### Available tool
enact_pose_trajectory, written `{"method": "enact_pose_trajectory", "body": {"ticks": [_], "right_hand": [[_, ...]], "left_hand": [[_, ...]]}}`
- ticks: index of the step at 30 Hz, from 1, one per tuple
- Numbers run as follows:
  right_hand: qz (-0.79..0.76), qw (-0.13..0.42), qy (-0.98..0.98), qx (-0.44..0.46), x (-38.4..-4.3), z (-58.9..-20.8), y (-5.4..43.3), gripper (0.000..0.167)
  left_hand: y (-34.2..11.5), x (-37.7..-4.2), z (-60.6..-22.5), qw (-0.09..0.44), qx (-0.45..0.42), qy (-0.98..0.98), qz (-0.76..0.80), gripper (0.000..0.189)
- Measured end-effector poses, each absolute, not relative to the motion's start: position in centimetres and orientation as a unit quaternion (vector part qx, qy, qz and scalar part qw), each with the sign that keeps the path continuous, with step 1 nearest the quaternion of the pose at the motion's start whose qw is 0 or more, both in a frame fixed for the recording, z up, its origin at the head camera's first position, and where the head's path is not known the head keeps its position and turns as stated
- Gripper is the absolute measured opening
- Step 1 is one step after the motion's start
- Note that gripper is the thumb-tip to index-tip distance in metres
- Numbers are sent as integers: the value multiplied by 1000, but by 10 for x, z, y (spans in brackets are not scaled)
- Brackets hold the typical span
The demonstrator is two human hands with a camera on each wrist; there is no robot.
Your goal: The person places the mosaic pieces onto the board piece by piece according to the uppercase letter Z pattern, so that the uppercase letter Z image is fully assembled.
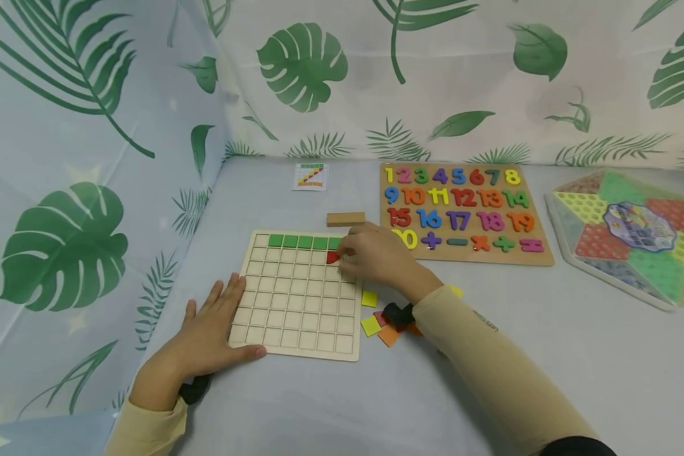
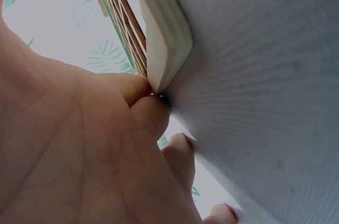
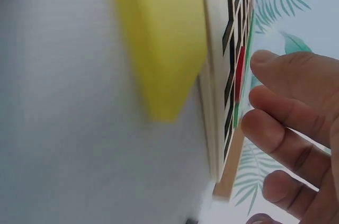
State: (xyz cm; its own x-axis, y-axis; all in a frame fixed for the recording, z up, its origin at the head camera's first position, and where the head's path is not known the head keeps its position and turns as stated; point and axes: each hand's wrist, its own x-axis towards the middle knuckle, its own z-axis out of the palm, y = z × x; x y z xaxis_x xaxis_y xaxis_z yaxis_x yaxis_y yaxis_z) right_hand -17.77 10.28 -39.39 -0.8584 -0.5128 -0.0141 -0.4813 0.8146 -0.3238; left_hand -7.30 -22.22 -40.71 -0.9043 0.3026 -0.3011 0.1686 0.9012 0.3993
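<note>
A wooden grid board [image 1: 296, 297] lies on the cloth, with a row of green square tiles [image 1: 304, 242] along its far side. My left hand [image 1: 211, 335] rests with spread fingers at the board's left edge, the thumb by its near left corner. At the far right of the grid, my right hand [image 1: 376, 253] bends over a red tile [image 1: 333, 257], partly hiding it. In the right wrist view the thumb and fingertips are close to that red tile [image 3: 240, 75] without visibly pinching it. Whether they touch it I cannot tell.
Loose yellow [image 1: 370, 326], orange [image 1: 389, 335] and red tiles lie right of the board, partly under the right wrist. Behind are a small pattern card [image 1: 310, 177] and a wooden block [image 1: 345, 219]. A number puzzle [image 1: 462, 250] and a hexagonal game board [image 1: 610, 266] lie farther right.
</note>
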Motion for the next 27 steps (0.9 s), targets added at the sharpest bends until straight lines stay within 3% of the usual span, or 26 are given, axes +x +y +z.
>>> {"method": "enact_pose_trajectory", "body": {"ticks": [15, 27], "right_hand": [[-141, 76, 953, -256, -139, -390, 139, 31], [-134, 56, 949, -281, -120, -393, 145, 35]], "left_hand": [[-223, -73, -405, 180, 124, 959, 182, 132], [-221, -72, -407, 183, 121, 958, 184, 133]]}}
